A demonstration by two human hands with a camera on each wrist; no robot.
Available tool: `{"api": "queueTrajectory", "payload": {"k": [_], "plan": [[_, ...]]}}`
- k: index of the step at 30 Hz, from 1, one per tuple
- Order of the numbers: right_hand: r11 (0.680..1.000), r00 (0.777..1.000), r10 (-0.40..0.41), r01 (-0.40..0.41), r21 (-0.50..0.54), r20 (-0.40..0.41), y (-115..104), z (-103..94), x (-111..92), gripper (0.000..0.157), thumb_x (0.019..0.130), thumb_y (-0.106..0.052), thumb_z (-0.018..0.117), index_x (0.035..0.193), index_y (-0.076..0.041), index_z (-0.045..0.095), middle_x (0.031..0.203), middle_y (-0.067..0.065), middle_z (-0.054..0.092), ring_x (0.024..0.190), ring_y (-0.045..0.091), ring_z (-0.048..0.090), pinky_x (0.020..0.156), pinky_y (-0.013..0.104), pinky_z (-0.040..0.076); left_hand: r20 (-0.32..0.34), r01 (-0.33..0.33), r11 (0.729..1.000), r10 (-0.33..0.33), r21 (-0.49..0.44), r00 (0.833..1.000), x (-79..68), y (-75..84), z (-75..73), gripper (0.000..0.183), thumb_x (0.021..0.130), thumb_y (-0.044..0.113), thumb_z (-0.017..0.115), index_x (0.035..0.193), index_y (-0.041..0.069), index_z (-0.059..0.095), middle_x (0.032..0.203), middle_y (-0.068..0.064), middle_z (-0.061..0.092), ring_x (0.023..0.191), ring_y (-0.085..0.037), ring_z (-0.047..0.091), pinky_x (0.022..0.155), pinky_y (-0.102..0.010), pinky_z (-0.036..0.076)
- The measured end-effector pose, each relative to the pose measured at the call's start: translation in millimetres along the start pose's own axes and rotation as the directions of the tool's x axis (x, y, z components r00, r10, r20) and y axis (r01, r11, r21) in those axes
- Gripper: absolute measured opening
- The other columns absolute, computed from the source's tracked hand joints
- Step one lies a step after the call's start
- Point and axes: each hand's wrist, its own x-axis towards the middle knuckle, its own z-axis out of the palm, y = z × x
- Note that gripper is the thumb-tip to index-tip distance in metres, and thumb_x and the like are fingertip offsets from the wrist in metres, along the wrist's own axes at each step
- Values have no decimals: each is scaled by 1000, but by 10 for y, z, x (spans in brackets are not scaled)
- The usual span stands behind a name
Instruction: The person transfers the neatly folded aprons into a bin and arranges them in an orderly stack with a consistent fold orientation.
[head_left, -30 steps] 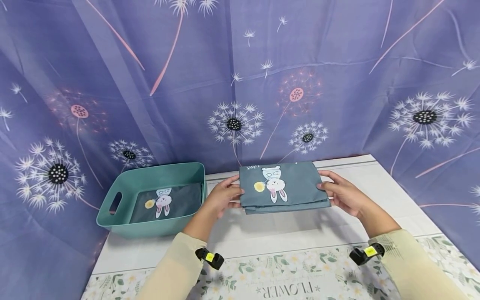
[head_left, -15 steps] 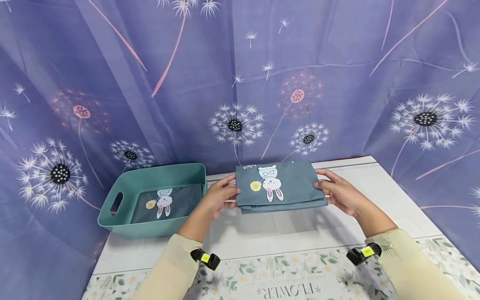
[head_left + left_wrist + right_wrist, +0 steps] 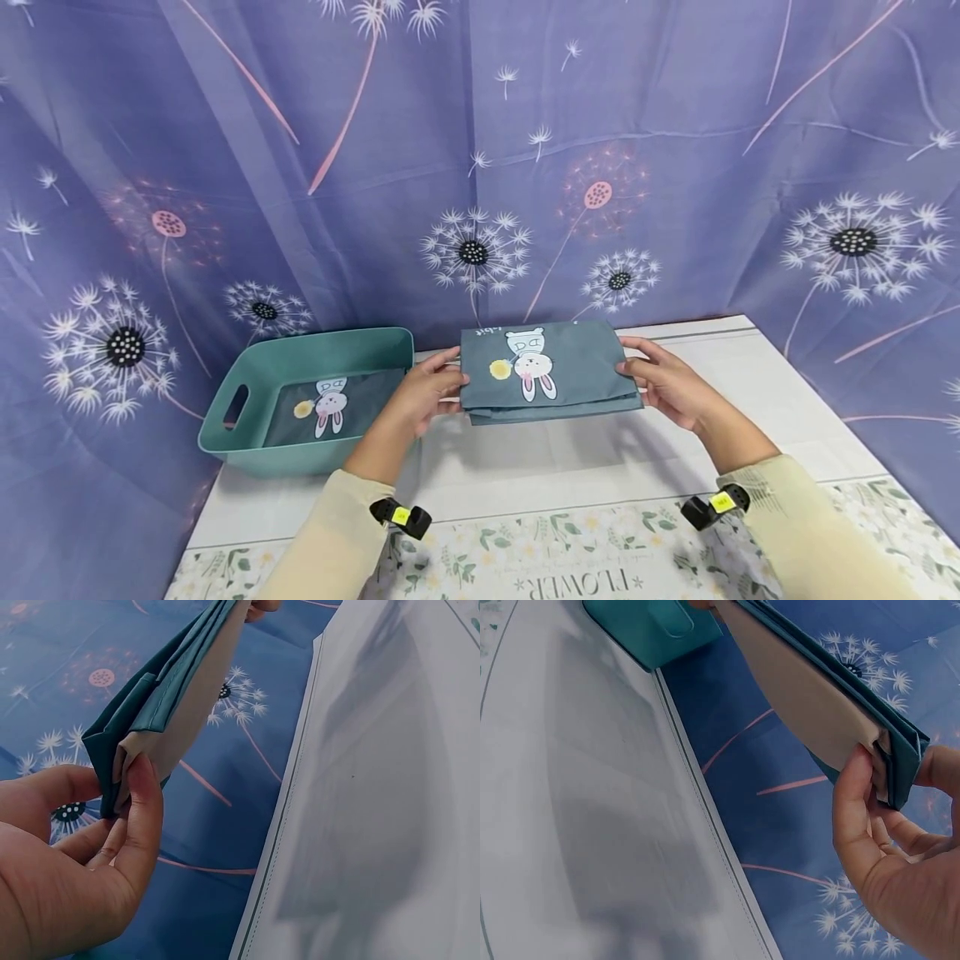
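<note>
A folded dark grey-green cloth [image 3: 577, 367] with a rabbit print hangs above the table in the head view; its exact kind cannot be told. My left hand [image 3: 427, 387] pinches its left end, and my right hand [image 3: 667, 382] pinches the right end. In the left wrist view, thumb and fingers of the left hand [image 3: 97, 847] squeeze the stacked layers, with a beige underside showing. The right wrist view has the right hand [image 3: 900, 840] gripping the other end likewise. A similar folded cloth [image 3: 375, 400] with the same rabbit lies flat inside a green bin [image 3: 300, 458].
The bin stands at the left of the white table [image 3: 525, 467], close to my left forearm. A floral cloth strip [image 3: 570, 542] with lettering covers the front. Behind and at both sides hangs a purple dandelion curtain [image 3: 375, 233].
Both hands have moved a little to the left with the folded cloth, toward the bin. The grip looks the same, and the bin has stayed put apart from a slight view shift.
</note>
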Motion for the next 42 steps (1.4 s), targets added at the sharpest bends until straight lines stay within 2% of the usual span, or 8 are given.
{"api": "queueTrajectory", "payload": {"k": [11,22,30,34,42], "plan": [[1000,1000,-6,6,14,17,-47,91,49,43,102,-8,52,143,-16,40,102,-4,70,82,12,74,67,28,61,22,-10,1000,9,17,1000,-85,86,-115,64,94,6,61,154,17,42,134,-11,60,85,-12,64,69,-28,57],[1000,999,-9,9,-8,32,-150,201,121,47,102,-8,52,146,-13,36,103,-3,70,87,13,74,73,31,62,7,-32,999,32,-1,999,-174,162,-224,64,93,5,61,153,14,43,114,-1,63,83,-13,66,68,-29,57],[1000,1000,-1,1,5,26,-168,320,170,46,102,-7,52,145,-14,37,101,-4,70,83,12,73,69,28,62,8,-27,999,26,37,1000,-223,176,-346,64,97,7,59,157,13,37,123,-3,53,86,-9,61,70,-26,54],[1000,1000,9,-10,12,24,-156,379,192,47,101,-7,52,146,-14,37,100,-4,69,81,11,73,66,25,60,18,-25,999,24,43,1000,-255,170,-415,64,98,7,57,158,15,35,120,-1,50,86,-9,57,70,-26,52],[1000,999,-1,0,24,34,-144,472,226,53,101,-8,53,150,-11,33,103,-3,70,83,12,73,70,28,62,30,-28,998,27,48,999,-314,197,-520,66,99,10,57,159,15,31,124,-1,46,86,-9,53,72,-27,50]]}}
